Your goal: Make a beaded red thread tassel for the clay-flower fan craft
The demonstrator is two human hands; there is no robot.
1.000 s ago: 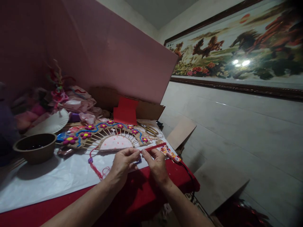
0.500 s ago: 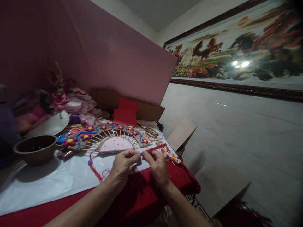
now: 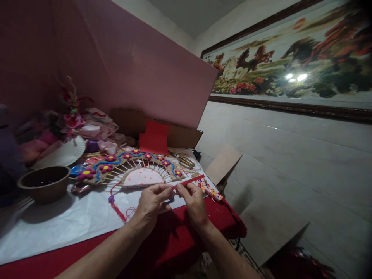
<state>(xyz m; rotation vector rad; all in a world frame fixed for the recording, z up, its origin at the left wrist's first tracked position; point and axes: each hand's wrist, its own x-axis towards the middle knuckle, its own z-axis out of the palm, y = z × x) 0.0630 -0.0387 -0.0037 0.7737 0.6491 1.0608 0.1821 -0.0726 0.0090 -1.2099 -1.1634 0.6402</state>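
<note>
A narrow red strip [image 3: 194, 179], probably paper, is pinched between the fingertips of both hands above the table's front edge. My left hand [image 3: 153, 199] is closed on its left end. Close beside it, my right hand [image 3: 192, 199] grips the strip with thumb and fingers, and the free end points up to the right. Just behind my hands lies a fan-shaped craft [image 3: 142, 177] with thin sticks, a burlap band, purple flowers and a blue wavy line. A red tassel [image 3: 117, 209] with a purple bead hangs from its left side.
A brown bowl [image 3: 43, 184] stands at the left on the white sheet [image 3: 78, 221]. Scissors [image 3: 185, 161] and red paper [image 3: 154, 138] lie behind the fan. A flower-patterned object [image 3: 210, 190] sits at the right edge of the red-covered table [image 3: 229, 221]. Cardboard [image 3: 223, 163] leans by the wall.
Both hands keep their pinch on the red strip. The right thumb and fingers have shifted very slightly along it to the right; the things on the table stay put.
</note>
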